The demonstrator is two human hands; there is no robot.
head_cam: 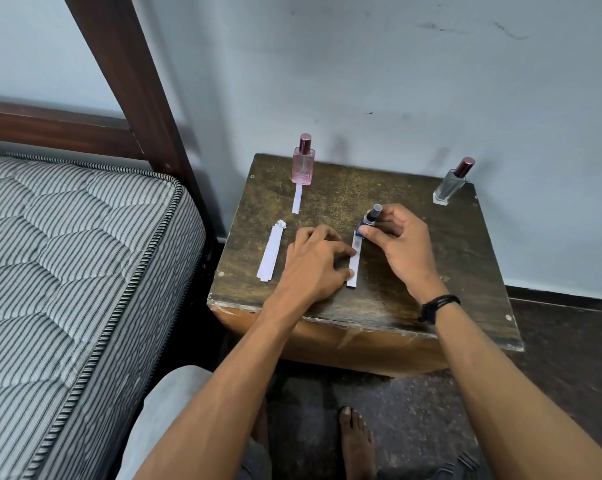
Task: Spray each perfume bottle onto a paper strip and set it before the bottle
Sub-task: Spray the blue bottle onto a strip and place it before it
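Centre frame, on the wooden table (448,271): the right hand (401,244) gripped the blue perfume bottle (370,220) at the upper end of a paper strip (355,263), which the left hand (313,261) pressed flat, likely steadying it; a placed strip (296,199) lay before the pink bottle (303,164).
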